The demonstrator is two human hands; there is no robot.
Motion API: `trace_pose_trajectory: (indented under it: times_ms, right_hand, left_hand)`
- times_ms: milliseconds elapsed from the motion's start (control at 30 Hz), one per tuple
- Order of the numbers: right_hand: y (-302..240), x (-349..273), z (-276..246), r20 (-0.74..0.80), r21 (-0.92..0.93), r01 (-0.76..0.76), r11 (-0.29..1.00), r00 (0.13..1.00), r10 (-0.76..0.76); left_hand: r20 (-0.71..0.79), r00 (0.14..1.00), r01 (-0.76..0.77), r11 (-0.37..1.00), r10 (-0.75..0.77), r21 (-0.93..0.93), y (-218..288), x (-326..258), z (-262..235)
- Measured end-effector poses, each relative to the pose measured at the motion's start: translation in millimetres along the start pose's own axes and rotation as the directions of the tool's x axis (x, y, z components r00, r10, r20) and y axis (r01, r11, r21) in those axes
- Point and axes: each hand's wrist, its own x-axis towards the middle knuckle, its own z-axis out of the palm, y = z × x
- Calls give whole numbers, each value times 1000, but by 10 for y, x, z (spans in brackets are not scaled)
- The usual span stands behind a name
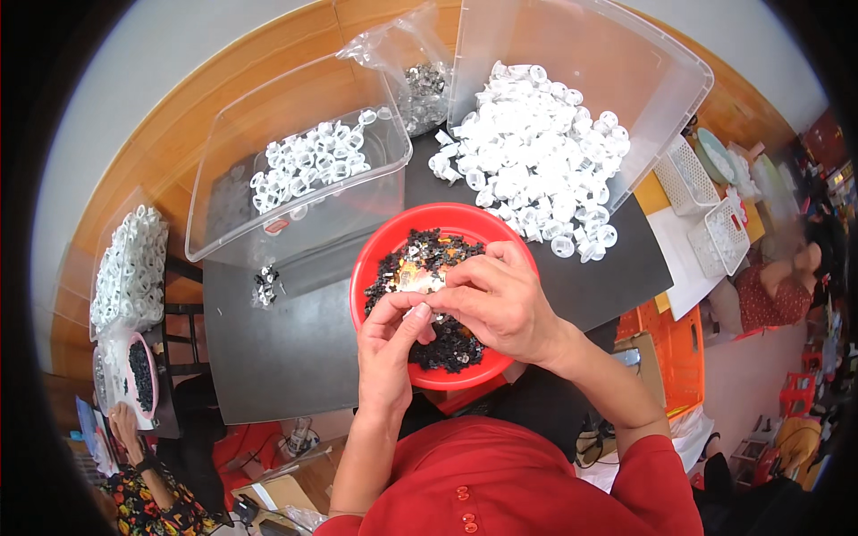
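Observation:
Over a red plastic basin (362, 268) my two hands meet, fingertips nearly touching. My left hand (391, 344) is closed in a pinch, thumb against forefinger. From the right, my right hand (509, 304) pinches at the same spot. Whatever sits between the fingertips is too small and too brightly lit to make out. Many small black parts (451, 350) fill the basin beneath, with a few metallic and orange-looking bits among them. Part of this heap is hidden by my hands.
A tipped clear bin (661, 98) spills white plastic fittings (554, 152) onto the dark table (295, 357). Another clear bin (206, 241) holds fewer fittings. Behind stands a bag of small metallic parts (424, 94). A co-worker's hand (125, 424) shows at lower left.

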Motion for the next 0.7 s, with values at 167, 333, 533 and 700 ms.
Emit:
trace_pose_trajectory:
  times_ms: [167, 333, 533, 700]
  right_hand:
    - [-44, -12, -37, 14, 22, -80, 997, 997, 80]
    - [-71, -1, -62, 53, 33, -86, 996, 995, 84]
    - [-55, 2, -30, 62, -63, 36, 997, 998, -32]
    - [-66, -57, -10, 52, 48, -161, 986, 986, 159]
  left_hand:
    - [-19, 1000, 13, 1000, -13, -25, -5, -3, -24]
    - [-68, 998, -13, 999, 15, 35, -4, -13, 28]
    - [-46, 998, -37, 995, 42, 96, -6, -17, 14]
    - [28, 997, 71, 988, -68, -136, 52, -11, 43]
